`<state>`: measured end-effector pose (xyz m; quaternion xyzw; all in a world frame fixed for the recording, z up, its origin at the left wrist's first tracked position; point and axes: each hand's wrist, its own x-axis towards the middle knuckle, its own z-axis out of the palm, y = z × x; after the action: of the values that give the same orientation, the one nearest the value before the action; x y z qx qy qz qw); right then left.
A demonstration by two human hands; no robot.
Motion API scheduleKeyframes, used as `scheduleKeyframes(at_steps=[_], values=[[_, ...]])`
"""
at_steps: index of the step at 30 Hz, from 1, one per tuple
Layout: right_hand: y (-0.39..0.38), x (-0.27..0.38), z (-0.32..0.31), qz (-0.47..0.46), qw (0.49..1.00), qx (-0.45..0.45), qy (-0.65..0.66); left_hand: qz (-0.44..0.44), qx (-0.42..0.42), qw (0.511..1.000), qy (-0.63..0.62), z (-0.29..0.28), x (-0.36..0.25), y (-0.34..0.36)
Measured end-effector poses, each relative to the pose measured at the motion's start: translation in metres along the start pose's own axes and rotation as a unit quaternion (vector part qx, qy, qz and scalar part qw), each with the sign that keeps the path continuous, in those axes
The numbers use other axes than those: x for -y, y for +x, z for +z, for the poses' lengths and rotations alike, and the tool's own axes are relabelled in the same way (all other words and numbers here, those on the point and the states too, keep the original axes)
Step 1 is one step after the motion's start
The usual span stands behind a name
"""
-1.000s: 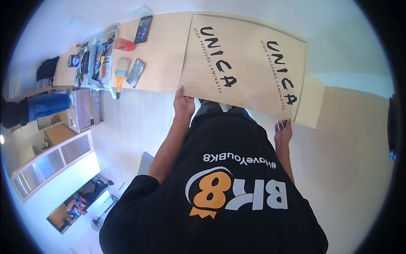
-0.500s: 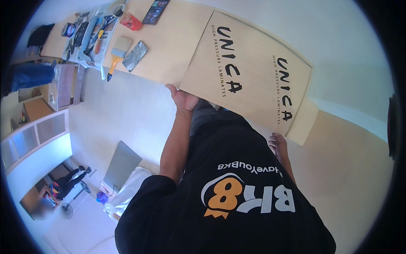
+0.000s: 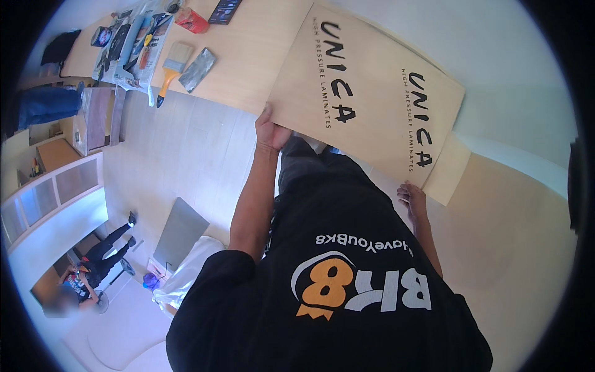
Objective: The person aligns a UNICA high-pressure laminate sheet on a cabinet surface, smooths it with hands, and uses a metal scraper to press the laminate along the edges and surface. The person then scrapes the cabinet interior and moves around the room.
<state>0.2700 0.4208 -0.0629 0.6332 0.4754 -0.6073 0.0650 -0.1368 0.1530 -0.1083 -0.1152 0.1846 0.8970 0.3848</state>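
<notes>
Along its near edge, left hand (image 3: 273, 133) and right hand (image 3: 413, 198) hold the tan sheet (image 3: 378, 93), each grip closed.

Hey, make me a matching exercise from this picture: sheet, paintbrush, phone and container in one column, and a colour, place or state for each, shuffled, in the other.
Column one:
1. Sheet
2. Paintbrush
3. Phone
4. Container

Column two:
A. Red, standing out by its colour
B. Orange-handled, reaching past the edge of the table
C. Dark, cut off by the picture's top edge
D. Black-printed, gripped by the left hand

Pairs: 1-D, 2-B, 3-C, 4-A
</notes>
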Motion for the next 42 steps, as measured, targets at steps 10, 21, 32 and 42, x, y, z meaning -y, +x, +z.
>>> scheduleKeyframes(at_steps=[10, 21, 32, 42], values=[[0.008, -0.017, 0.009, -0.053, 0.998, -0.006, 0.013, 0.081, -0.049, 0.976, 0.194, -0.016, 0.005, 0.014], [-0.050, 0.071, -0.008, -0.040, 0.937, 0.010, -0.346, 0.118, -0.104, 0.862, 0.482, 0.069, 0.006, -0.032], [0.033, 0.108, 0.007, -0.384, 0.742, -0.257, -0.486, 0.127, -0.115, 0.870, 0.463, 0.090, 0.019, -0.047], [0.068, 0.088, -0.006, -0.413, 0.730, -0.250, -0.483, 0.066, -0.135, 0.914, 0.376, 0.068, 0.008, -0.039]])
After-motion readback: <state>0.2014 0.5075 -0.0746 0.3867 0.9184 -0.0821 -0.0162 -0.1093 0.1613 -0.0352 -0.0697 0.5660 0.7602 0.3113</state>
